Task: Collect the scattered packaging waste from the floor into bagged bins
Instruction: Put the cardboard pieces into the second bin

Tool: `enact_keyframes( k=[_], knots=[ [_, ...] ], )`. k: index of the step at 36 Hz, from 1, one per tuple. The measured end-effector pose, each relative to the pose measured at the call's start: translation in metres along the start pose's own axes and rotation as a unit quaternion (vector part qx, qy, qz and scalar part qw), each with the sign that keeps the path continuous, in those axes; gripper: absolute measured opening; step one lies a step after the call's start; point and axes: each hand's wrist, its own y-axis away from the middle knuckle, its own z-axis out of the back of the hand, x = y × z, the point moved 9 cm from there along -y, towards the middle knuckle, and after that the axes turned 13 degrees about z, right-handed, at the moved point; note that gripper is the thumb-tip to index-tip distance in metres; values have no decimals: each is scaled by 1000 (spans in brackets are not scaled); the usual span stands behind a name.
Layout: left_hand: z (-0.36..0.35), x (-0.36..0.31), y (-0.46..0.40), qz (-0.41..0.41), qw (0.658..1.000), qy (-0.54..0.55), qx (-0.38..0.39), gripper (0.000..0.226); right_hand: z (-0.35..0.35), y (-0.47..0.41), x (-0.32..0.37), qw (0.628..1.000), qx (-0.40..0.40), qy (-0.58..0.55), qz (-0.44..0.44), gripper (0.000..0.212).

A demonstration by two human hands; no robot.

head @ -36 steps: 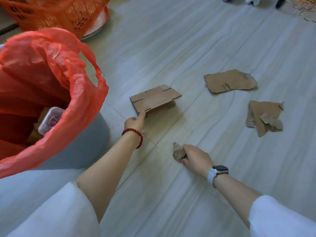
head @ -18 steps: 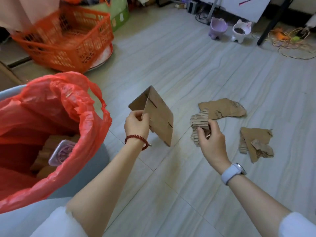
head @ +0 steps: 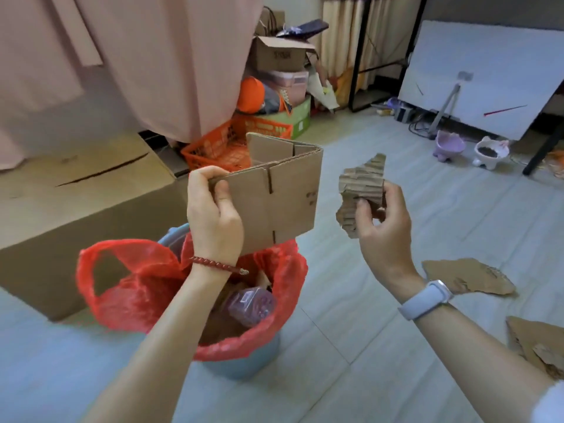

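We grip a folded brown cardboard panel with cut slots [head: 274,190] in our left hand [head: 213,215], thumb on its near face and fingers curled over its left edge, holding it upright just above the blue round bin lined with a red plastic bag [head: 195,288]. Our right hand [head: 381,227] pinches a torn, crumpled scrap of corrugated cardboard [head: 360,190] between thumb and curled fingers, raised beside the panel and to the right of the bin. Inside the bag we see cardboard bits and a clear plastic tray with purple print [head: 253,303]. Two more torn brown cardboard pieces lie on the pale tiled floor [head: 366,331] to the right: a flat one [head: 470,277] near our right wrist and a layered one [head: 537,343] at the frame's edge. A red bead bracelet [head: 216,265] circles our left wrist, and a watch with a pale strap [head: 425,300] our right. Behind the bin stand a large closed brown cardboard box [head: 76,203] and an orange plastic basket [head: 219,148].
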Motion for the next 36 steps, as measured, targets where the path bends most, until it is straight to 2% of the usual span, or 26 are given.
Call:
enact_keyframes(
  k=[4, 7, 12, 15, 17, 19, 20, 21, 23, 25, 27, 30, 36],
  knots=[
    [56, 23, -10, 10, 999, -40, -16, 14, -50, 3, 24, 999, 36, -32, 0, 22],
    [77, 42, 0, 1, 994, -106, 2, 13, -85, 12, 26, 996, 87, -31, -18, 27],
    [62, 77, 31, 6, 981, -153, 115, 12, -134, 39, 14, 981, 187, 27, -42, 42],
    [45, 104, 46, 37, 963, -186, 190, 12, -144, 51, 6, 974, 209, 61, -55, 46],
    [27, 130, 58, 86, 921, -253, 282, 15, -150, 56, -1, 962, 247, 87, -71, 48],
    [14, 158, 76, 132, 837, -365, 386, 25, -161, 66, -11, 931, 334, 118, -87, 49],
    [13, 166, 83, 138, 802, -410, 411, 29, -167, 73, -15, 908, 386, 135, -86, 48],
    [14, 167, 84, 133, 787, -440, 411, 32, -171, 79, -16, 887, 430, 149, -78, 45],
    [19, 157, 77, 103, 810, -449, 362, 35, -173, 84, -15, 872, 463, 149, -57, 38],
    [23, 144, 68, 87, 848, -416, 317, 36, -167, 81, -10, 889, 437, 130, -52, 33],
    [22, 133, 62, 75, 868, -386, 303, 35, -157, 75, -8, 912, 391, 110, -56, 29],
    [11, 115, 56, 57, 886, -352, 296, 31, -138, 68, -9, 935, 338, 81, -77, 25],
    [-56, 66, 64, 19, 902, -305, 303, 26, -62, 57, -37, 946, 281, 75, -146, 25]
  ],
)
